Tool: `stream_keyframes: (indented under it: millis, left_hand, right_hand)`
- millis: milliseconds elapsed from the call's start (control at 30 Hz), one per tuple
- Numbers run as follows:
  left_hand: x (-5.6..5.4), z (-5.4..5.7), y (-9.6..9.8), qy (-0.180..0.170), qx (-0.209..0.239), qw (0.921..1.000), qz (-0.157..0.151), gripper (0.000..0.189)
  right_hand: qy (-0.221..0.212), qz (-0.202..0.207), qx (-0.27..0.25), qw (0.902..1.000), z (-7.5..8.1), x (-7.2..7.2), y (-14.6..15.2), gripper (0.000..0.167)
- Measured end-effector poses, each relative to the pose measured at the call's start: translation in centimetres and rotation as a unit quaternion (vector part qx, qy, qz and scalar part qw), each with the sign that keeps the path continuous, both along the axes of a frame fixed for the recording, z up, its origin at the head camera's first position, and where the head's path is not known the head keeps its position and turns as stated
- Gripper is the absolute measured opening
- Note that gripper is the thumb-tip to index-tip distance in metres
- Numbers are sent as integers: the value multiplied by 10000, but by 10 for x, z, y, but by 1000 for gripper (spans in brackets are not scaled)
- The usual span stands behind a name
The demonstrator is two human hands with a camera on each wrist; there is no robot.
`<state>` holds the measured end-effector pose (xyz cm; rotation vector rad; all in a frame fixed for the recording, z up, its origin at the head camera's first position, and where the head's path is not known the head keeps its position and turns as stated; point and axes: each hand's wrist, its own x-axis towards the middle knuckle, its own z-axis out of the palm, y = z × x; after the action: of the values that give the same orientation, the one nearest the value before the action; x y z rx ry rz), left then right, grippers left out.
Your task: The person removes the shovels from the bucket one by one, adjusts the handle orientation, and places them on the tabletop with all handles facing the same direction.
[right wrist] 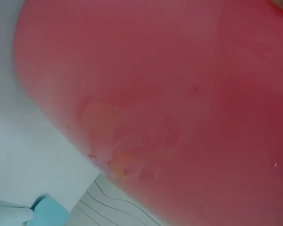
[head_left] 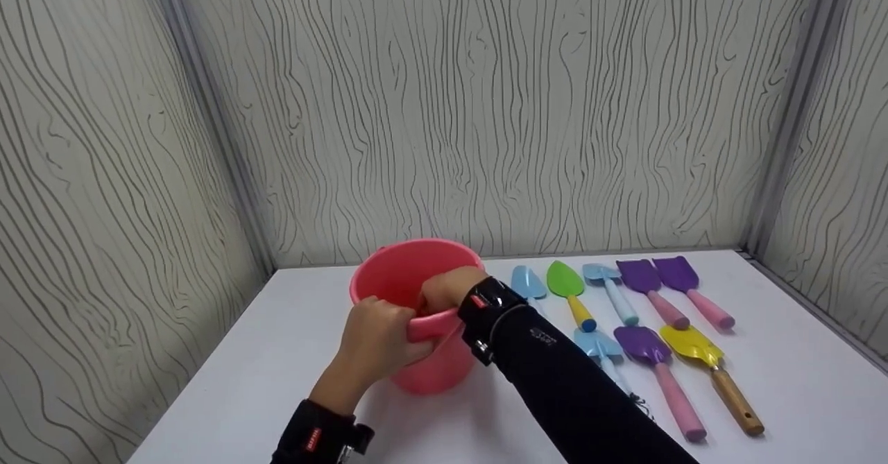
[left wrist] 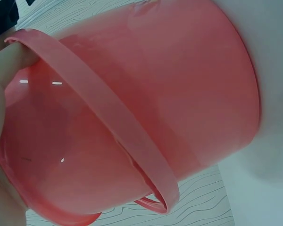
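A pink plastic bucket (head_left: pixel 430 375) stands on the white table, its mouth towards me. My left hand (head_left: pixel 374 332) grips the near rim, fingers over the edge into the bucket and thumb outside. The bucket's pink handle (left wrist: pixel 104 106) hangs down across its outer wall in the left wrist view. My right hand (head_left: pixel 447 289) reaches over the right rim into the mouth, close beside the left fingers. Its fingertips are hidden inside, so I cannot tell whether they hold anything. The right wrist view is mostly filled by the bucket's outer wall (right wrist: pixel 146 113).
Right of the bucket, several toy shovels lie in two rows: a green trowel (head_left: pixel 565 280), purple shovels (head_left: pixel 642 345) with pink handles, light blue ones (head_left: pixel 602 273) and a yellow one (head_left: pixel 694 345) with a wooden handle. Patterned panels (head_left: pixel 513 117) enclose the table (head_left: pixel 263 353).
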<state>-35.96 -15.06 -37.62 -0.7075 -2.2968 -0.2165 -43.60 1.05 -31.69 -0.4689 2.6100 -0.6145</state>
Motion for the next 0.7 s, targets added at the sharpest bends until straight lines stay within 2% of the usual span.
stream_keyframes:
  millis: [33,100,167,300,433,567,700]
  left_hand:
    - [0,0,0,8,13,10000,-1,45]
    - [0,-1,1,1,40,10000,-16,45]
    - [-1,-1,1,-7,61,10000,-46,44]
    - [-1,-2,2,55,62,9999,-79,43]
    - [-1,-1,2,130,-87,9999,30,46]
    - [1,1,1,83,-238,9995,186,48]
    - [1,1,0,67,-270,9993,237,45]
  right_hand:
    - [265,387,224,9986,0,0,0,14]
    - [888,1031,645,9886,-1,-1,1,16]
    - [1312,1330,833,9789,0,-1,3,16]
    - [1883,1420,998,9666,12,2,8,16]
    - [2317,1524,1405,9504,33,6,17,30]
    - [2377,1629,1721,9420,53,8,26,36]
    - [2378,1675,1894,9378,69,12,36,35]
